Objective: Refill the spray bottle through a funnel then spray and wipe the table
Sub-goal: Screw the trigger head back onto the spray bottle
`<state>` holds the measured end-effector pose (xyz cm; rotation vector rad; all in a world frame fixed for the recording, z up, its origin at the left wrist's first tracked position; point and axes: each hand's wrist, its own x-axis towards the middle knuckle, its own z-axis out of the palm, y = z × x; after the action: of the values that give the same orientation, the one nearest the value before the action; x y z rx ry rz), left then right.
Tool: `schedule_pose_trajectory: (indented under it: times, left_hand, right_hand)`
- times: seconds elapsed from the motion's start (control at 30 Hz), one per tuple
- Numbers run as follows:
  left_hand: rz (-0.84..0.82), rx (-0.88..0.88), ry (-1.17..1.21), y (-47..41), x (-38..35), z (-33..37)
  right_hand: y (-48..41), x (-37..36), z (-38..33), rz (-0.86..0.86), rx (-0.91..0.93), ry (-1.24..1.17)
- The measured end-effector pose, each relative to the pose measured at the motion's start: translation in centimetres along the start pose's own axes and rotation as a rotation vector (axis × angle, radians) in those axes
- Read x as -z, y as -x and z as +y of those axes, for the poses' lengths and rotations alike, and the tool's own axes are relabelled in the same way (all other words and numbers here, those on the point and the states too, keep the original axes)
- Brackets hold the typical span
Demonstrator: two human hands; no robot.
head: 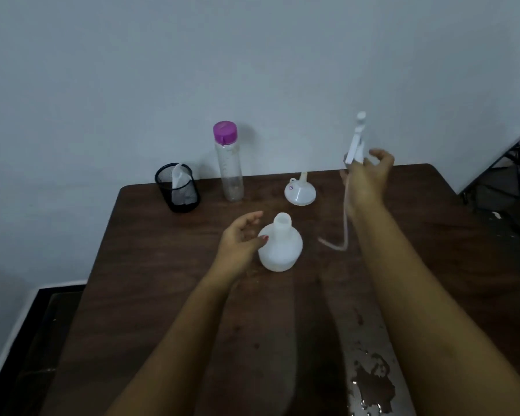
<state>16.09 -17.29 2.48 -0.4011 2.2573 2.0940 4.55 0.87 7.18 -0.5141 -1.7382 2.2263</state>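
Note:
The white spray bottle body (279, 244) stands open-necked in the middle of the brown table (162, 295). My left hand (242, 232) touches its left side with relaxed fingers. My right hand (368, 178) is raised above the table's far right and holds the white spray head (356, 139), whose long tube (344, 226) hangs down and curls just right of the bottle. A white funnel (300, 190) lies mouth-down on the table behind the bottle. A clear water bottle with a purple cap (228, 163) stands upright at the back edge.
A black mesh cup (177, 190) with a white cloth inside stands at the back left corner. A puddle of water (373, 382) lies on the table near the front right. The wall rises close behind the table.

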Motion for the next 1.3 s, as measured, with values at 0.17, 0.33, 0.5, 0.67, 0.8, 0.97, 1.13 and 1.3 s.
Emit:
schedule_pose_trajectory:
  times: [0.17,0.33,0.5,0.67,0.8,0.97,1.13,1.3]
  left_hand:
    - [-0.033,-0.021,-0.121,0.0,0.0,0.2]
    - [-0.025,-0.003,-0.26,-0.1,-0.3,0.5]
    - [-0.04,-0.039,-0.286,-0.1,-0.2,0.7]
    - [-0.023,-0.098,-0.27,-0.1,-0.1,0.9]
    - [-0.03,-0.13,-0.258,0.1,-0.4,0.9]
    - [-0.014,-0.147,-0.25,-0.2,-0.7,0.6]
    - [-0.023,-0.149,-0.263,-0.4,-0.8,0.5]
    - [-0.03,-0.165,-0.279,-0.4,-0.6,0.4]
  right_hand:
    - [2.9,-3.2,-5.0,-0.121,0.02,-0.265]
    - [4.3,-4.3,-7.2,-0.131,0.086,-0.3]
    - [4.8,-5.1,-8.7,-0.096,0.068,-0.136]
    - [5.1,-5.2,-10.2,-0.036,0.044,-0.007]
    - [4.9,-5.9,-10.5,0.029,0.057,0.061]
    - [4.8,-7.0,-10.7,0.028,0.047,0.153]
    - [4.7,-8.2,-10.3,0.033,0.01,0.216]
    - [4.9,-9.4,-10.7,0.054,-0.05,0.188]
